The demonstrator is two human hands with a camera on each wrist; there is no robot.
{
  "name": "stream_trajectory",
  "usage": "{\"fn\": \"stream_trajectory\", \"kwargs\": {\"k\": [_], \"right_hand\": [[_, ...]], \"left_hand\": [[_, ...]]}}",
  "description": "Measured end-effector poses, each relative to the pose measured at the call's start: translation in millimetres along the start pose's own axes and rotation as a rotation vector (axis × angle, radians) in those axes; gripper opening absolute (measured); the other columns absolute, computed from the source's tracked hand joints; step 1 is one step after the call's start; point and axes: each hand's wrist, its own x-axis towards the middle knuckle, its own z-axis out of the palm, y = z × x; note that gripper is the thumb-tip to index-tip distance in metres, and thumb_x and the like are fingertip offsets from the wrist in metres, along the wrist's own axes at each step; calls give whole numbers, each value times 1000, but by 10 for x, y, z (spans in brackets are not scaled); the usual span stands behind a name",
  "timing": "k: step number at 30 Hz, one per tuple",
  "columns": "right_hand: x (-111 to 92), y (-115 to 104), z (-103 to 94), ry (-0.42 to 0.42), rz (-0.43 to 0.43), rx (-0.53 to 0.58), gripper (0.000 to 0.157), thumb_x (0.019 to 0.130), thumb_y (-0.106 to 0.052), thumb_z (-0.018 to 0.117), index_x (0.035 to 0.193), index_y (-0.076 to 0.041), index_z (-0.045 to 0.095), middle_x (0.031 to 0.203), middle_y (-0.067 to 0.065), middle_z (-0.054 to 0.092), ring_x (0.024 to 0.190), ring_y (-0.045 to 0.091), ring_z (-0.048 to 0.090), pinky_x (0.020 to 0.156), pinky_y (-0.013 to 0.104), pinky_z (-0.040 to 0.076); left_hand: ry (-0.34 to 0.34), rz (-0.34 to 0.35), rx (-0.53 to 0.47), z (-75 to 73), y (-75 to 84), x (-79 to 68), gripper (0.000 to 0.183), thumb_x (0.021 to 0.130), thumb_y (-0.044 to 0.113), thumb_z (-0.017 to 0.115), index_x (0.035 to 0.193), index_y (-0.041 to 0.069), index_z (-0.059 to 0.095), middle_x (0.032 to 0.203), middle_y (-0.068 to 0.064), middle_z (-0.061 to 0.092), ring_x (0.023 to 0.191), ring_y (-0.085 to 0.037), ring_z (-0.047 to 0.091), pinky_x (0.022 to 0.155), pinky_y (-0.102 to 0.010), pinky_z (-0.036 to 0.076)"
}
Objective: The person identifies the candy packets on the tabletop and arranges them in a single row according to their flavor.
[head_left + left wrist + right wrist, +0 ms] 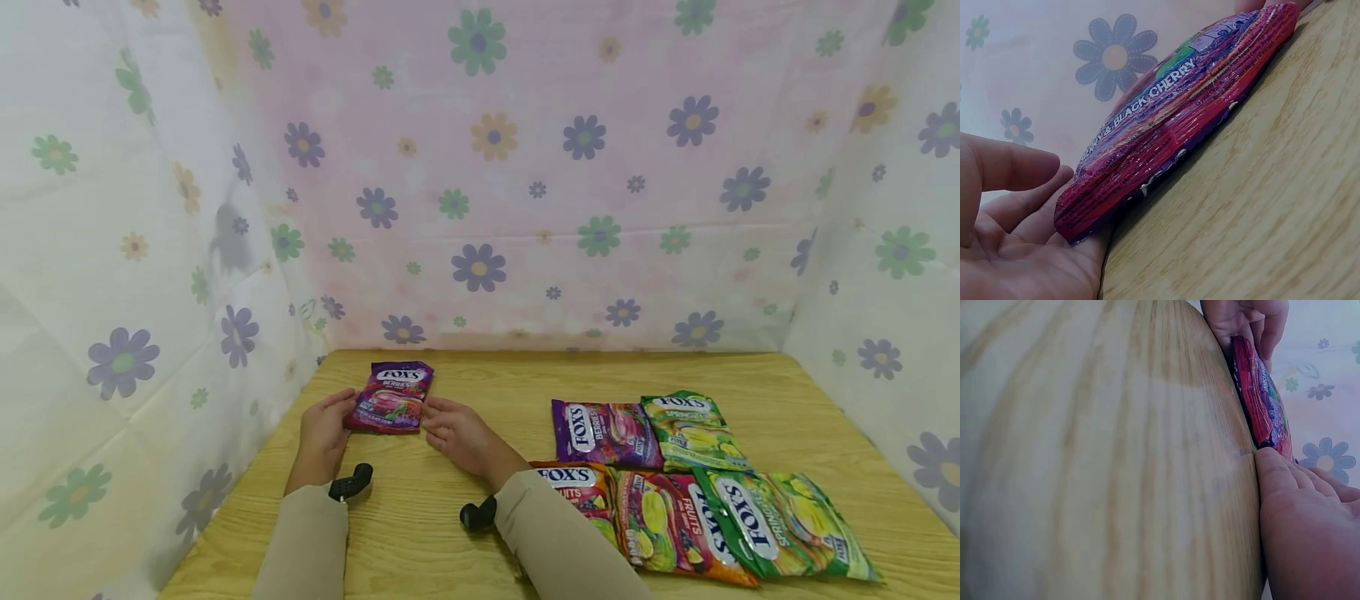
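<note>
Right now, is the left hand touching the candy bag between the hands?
Touching. The left wrist view shows one end of the candy bag lying against the left hand, no gap.

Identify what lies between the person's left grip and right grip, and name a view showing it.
One purple Fox's Berries packet lies between the left grip and the right grip; the head view shows this.

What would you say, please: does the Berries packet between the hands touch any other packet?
No, in the head view bare table separates that Berries packet from the group of packets farther right.
</note>
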Motion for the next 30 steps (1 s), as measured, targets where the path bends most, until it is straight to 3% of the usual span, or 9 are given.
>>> {"fn": "stream_trajectory", "kwargs": {"k": [7, 13, 17, 23, 27, 30], "right_hand": [[-6, -8, 44, 29, 10, -45, 73, 102, 0, 51, 164, 2, 13, 172, 20, 15, 159, 38, 16, 128, 52, 19], [-6, -78, 126, 109, 32, -137, 75, 98, 0, 56, 163, 3, 18, 170, 22, 20, 157, 39, 23, 126, 55, 26], [-16, -165, 149, 128, 58, -222, 76, 98, -6, 60, 163, 1, 22, 170, 20, 24, 154, 41, 29, 124, 57, 29], [-81, -377, 179, 134, 47, -389, 67, 97, -17, 65, 158, -3, 39, 166, 17, 34, 149, 39, 41, 120, 63, 33], [-165, -554, 180, 116, 39, -464, 64, 98, -18, 64, 158, -11, 41, 165, 13, 38, 149, 37, 41, 121, 62, 33], [-233, -673, 140, 113, 24, -522, 63, 99, -22, 65, 158, -14, 42, 164, 10, 41, 148, 35, 42, 121, 60, 35]], "left_hand": [[78, 29, -161, -32, 73, -26, 47, 104, 8, 59, 150, 3, 51, 137, -2, 67, 128, -15, 62, 115, -33, 46], [136, 44, -188, -28, 159, -46, 41, 102, 10, 65, 142, 12, 57, 142, -2, 63, 114, -10, 67, 107, -29, 52], [131, 93, -120, 43, 220, -49, 46, 101, 12, 67, 145, 12, 54, 149, -7, 58, 112, -9, 67, 104, -28, 54], [94, 183, -49, 186, 350, -92, 48, 100, 8, 68, 145, 8, 52, 148, -12, 59, 109, -6, 68, 103, -29, 54], [43, 225, -50, 279, 433, -151, 49, 98, 8, 70, 143, 3, 51, 137, -8, 65, 106, -6, 69, 104, -32, 55], [12, 263, -50, 356, 482, -201, 48, 97, 7, 71, 141, 0, 52, 121, 2, 70, 104, -6, 70, 99, -30, 58]]}}
